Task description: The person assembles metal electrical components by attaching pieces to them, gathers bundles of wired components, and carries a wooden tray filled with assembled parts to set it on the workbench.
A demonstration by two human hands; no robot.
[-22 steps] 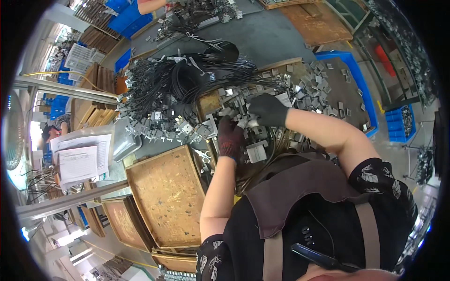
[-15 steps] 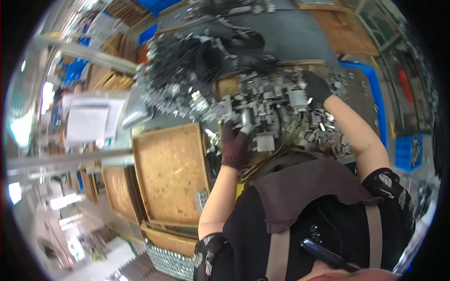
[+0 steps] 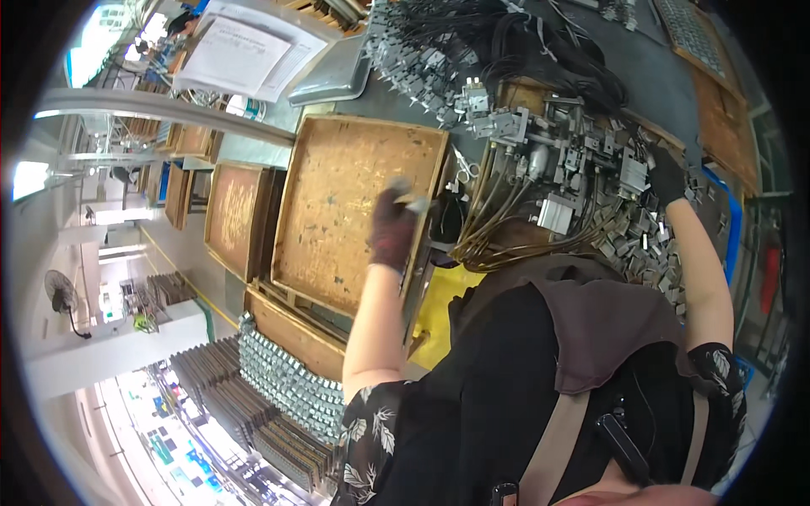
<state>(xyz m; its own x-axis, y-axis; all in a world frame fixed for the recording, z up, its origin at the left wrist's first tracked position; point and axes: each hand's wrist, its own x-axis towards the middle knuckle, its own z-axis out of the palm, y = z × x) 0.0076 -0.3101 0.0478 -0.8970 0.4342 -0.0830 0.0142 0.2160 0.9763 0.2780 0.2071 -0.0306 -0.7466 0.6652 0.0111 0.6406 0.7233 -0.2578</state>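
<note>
My left hand (image 3: pixel 392 229), in a dark glove, hovers over the right edge of a shallow wooden tray (image 3: pixel 337 211) and pinches a small grey metal part (image 3: pixel 407 196) at its fingertips. My right hand (image 3: pixel 666 175), also in a dark glove, reaches far right and rests on the right side of a metal fixture (image 3: pixel 557 164) with blocks and tan tubes. Its fingers are hidden, so I cannot see whether it holds anything. A heap of small metal clips (image 3: pixel 637 240) lies just below that hand.
Black cable bundles (image 3: pixel 506 38) with metal ends lie behind the fixture. A grey metal pan (image 3: pixel 333 72) and a sheet of paper (image 3: pixel 245 51) sit at the back left. More wooden trays (image 3: pixel 232 215) and rows of stacked metal parts (image 3: pixel 287 388) stand to the left and below.
My left hand has left the fixture and swung left over the wooden tray with a small part. My right hand has stayed at the fixture. The view has turned left.
</note>
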